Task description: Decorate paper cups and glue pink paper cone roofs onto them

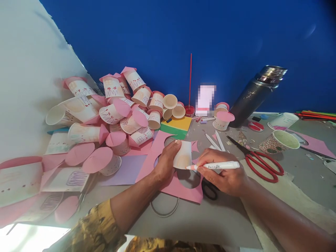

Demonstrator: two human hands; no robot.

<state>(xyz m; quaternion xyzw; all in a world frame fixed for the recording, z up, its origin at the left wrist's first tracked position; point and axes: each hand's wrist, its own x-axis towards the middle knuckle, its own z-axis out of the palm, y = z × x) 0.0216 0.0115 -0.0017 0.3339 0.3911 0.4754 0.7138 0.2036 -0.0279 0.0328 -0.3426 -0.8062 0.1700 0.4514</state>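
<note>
My left hand (168,161) grips a white paper cup (183,152), turned upside down with its rim toward me. Peach colouring shows on the cup's lower side. In my right hand (225,176) is a white acrylic marker (220,165) with a peach collar, its tip at the cup's rim; I cannot tell whether it touches. Beneath the cup lies a pink paper sheet (168,187) with round holes cut out. Black-handled scissors (210,190) are partly hidden under that sheet and my right hand.
Many decorated paper cups with pink paper roofs (112,112) pile up at left. Red-handled scissors (273,169), a patterned cup (278,141) and a dark flask (249,94) stand or lie at right. White markers (219,140) lie behind my right hand. A blue wall (168,35) closes the back.
</note>
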